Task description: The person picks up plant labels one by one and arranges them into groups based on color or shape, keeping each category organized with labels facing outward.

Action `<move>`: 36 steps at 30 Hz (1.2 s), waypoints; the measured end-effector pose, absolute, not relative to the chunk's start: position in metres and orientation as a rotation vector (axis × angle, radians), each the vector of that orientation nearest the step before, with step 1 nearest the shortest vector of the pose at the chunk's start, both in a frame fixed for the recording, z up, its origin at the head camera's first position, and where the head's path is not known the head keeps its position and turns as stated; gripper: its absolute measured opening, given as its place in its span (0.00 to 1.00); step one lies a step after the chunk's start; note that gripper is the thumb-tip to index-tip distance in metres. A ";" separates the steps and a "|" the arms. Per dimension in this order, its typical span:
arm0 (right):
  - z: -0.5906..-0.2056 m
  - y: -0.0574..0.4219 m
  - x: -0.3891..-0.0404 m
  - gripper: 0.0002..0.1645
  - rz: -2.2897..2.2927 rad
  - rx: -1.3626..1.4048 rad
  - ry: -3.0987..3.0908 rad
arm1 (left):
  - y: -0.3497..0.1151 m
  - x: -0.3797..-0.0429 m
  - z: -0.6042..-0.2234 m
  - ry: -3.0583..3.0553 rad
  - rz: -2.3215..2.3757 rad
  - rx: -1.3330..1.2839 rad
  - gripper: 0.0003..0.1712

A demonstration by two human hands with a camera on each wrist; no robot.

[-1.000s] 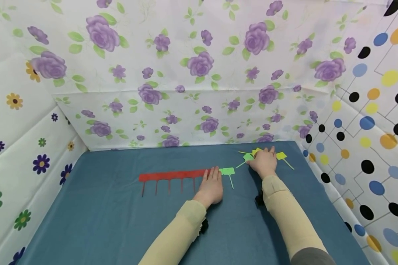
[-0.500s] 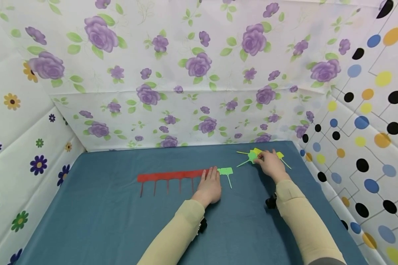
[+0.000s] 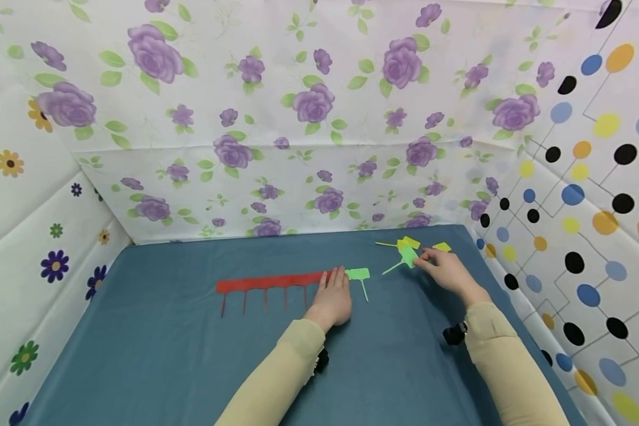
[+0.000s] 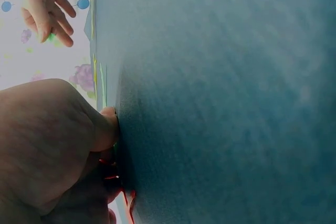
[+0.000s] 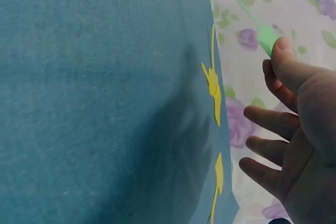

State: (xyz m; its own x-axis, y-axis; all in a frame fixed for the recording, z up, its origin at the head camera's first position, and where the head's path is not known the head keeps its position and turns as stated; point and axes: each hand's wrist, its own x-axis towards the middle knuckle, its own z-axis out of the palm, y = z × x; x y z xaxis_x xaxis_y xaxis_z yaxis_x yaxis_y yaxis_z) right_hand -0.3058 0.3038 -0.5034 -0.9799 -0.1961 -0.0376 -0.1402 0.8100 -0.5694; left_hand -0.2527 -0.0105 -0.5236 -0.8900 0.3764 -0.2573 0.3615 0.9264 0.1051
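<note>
In the head view my left hand [image 3: 331, 300] lies with fairly straight fingers on the right end of a row of red plastic tags [image 3: 268, 283]. Their thin tails point toward me. A green tag [image 3: 359, 274] extends the row just past my fingers, its tail also toward me. My right hand [image 3: 447, 271] pinches another green tag [image 5: 266, 37] between thumb and forefinger; the right wrist view shows it lifted above the cloth, the other fingers spread. Beneath it lie overlapping yellow tags [image 5: 213, 85], with a separate yellow tag [image 5: 219, 174] beside them.
A blue-grey cloth [image 3: 165, 343] covers the table. Behind it stands a floral cloth wall [image 3: 277, 177], with a dotted cloth wall [image 3: 575, 266] on the right and a flowered cloth wall [image 3: 48, 236] on the left.
My right hand has picked the green tag up off the yellow ones and drawn it slightly toward me. My left hand has stayed on the red row.
</note>
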 end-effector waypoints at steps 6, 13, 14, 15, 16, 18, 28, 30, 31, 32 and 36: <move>-0.505 0.308 -0.296 0.21 -0.952 -0.311 2.879 | -0.011 -0.252 -0.524 2.816 0.093 0.551 0.35; -0.506 0.307 -0.294 0.16 -0.997 -0.288 2.870 | -0.012 -0.252 -0.526 2.818 0.072 0.541 0.36; -0.506 0.307 -0.295 0.17 -0.999 -0.292 2.873 | -0.012 -0.252 -0.526 2.819 0.070 0.541 0.35; -0.507 0.307 -0.295 0.18 -0.996 -0.301 2.876 | -0.012 -0.252 -0.525 2.820 0.067 0.542 0.35; -0.507 0.306 -0.296 0.19 -0.993 -0.308 2.878 | -0.011 -0.252 -0.525 2.820 0.064 0.543 0.35; -0.508 0.304 -0.298 0.21 -0.992 -0.332 2.878 | -0.011 -0.252 -0.525 2.816 0.063 0.544 0.35; -0.515 0.274 -0.309 0.23 -0.979 -0.430 2.843 | -0.010 -0.253 -0.525 2.805 0.085 0.544 0.35; -0.517 0.267 -0.313 0.23 -0.960 -0.440 2.854 | -0.011 -0.253 -0.526 2.809 0.087 0.542 0.35; -0.517 0.265 -0.315 0.23 -0.948 -0.446 2.856 | -0.011 -0.253 -0.526 2.811 0.088 0.541 0.35; -0.518 0.262 -0.317 0.23 -0.938 -0.448 2.859 | -0.011 -0.253 -0.526 2.812 0.091 0.539 0.35; -0.522 0.254 -0.322 0.23 -0.904 -0.439 2.861 | -0.010 -0.253 -0.525 2.811 0.094 0.532 0.35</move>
State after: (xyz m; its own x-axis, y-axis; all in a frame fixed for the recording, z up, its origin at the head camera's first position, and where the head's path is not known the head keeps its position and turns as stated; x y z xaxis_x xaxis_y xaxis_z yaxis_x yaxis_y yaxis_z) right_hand -0.3224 0.2544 -0.5217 -0.9522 -0.3049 -0.0172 -0.2397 0.7809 -0.5768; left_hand -0.2530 -0.0100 -0.5253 -0.8934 0.3669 -0.2591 0.3488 0.9302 0.1144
